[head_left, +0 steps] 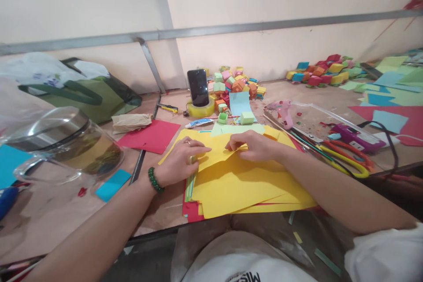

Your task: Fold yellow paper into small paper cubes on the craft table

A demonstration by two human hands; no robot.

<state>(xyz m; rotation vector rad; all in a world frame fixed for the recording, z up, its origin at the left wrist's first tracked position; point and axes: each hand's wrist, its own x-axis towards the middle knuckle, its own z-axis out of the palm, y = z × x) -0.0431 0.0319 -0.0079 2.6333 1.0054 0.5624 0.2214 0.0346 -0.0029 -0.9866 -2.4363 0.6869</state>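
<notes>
Yellow paper sheets (228, 191) lie stacked at the table's front edge, with red and green sheets showing beneath. My left hand (180, 158), with a ring and a green bead bracelet, rests on the top yellow sheet, its fingers stretched out. My right hand (251, 144) pinches the near edge of that sheet with curled fingers, and the edge is lifted or folded there. Just beyond the hands are a small open green paper box (222, 118) and a pale green paper cube (247, 118).
A glass teapot (95, 154) stands at the left before a green bag (109, 97). A phone (198, 88) leans upright on a tape roll (201, 109). Paper cubes (231, 83) are heaped behind. On the right lie a pink glue gun (280, 110), scissors (346, 158) and a purple power strip (358, 137).
</notes>
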